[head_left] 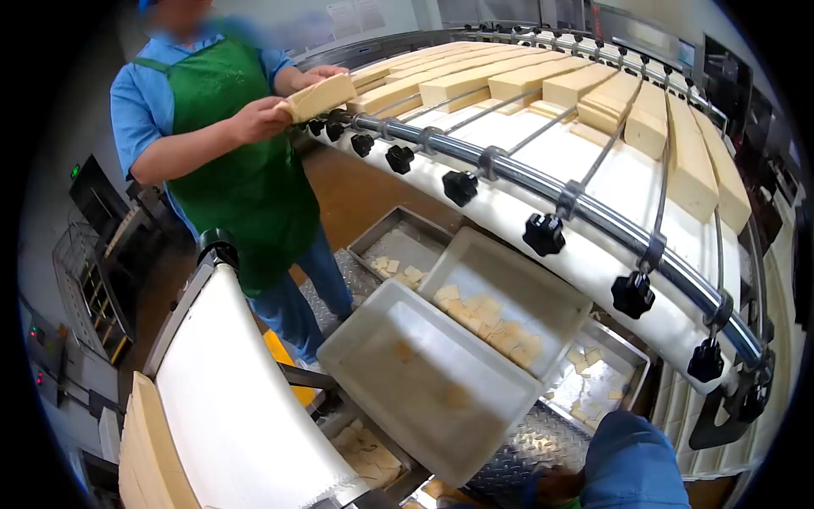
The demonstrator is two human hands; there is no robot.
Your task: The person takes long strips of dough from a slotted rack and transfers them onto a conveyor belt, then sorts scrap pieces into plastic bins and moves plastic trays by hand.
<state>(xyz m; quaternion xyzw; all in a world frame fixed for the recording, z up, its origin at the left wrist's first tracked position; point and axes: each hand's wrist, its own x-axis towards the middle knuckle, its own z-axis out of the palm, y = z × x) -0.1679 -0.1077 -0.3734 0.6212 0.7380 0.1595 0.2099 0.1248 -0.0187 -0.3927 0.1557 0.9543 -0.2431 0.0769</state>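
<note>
- Right hand: your blue sleeve (634, 462) enters at the near right. A dark shape at its left edge may be your right hand (555, 486); you cannot tell from this view whether the grip is clenched, released or grasping.
- Left hand: your left hand is outside the view, so you cannot tell the state of its grip.
- Position of nearest items: the near white tray (381, 322) lies left of the sleeve, its edge overlapping the far white tray (509, 284). The right metal tray (602, 377) lies just beyond the sleeve.
- Contents: the far white tray holds a band of thin pale pieces (483, 318); the near white tray shows only faint pale patches.
- Tray handling: support a tray at opposite rims and keep it level. The pieces look loose and likely to slide if it tips.
- Overlap: check the shared edge before shifting either tray; it may catch.
- Footing: place your feet squarely on the ridged metal plate (530, 437).
- Clearance: keep your sleeve away from the black knobs (543, 233) along the steel rail (526, 172).
- Co-worker: the person in the green apron (233, 178) grasps a pale block (320, 97) at the far left. Keep your reach clear of those hands.
</note>
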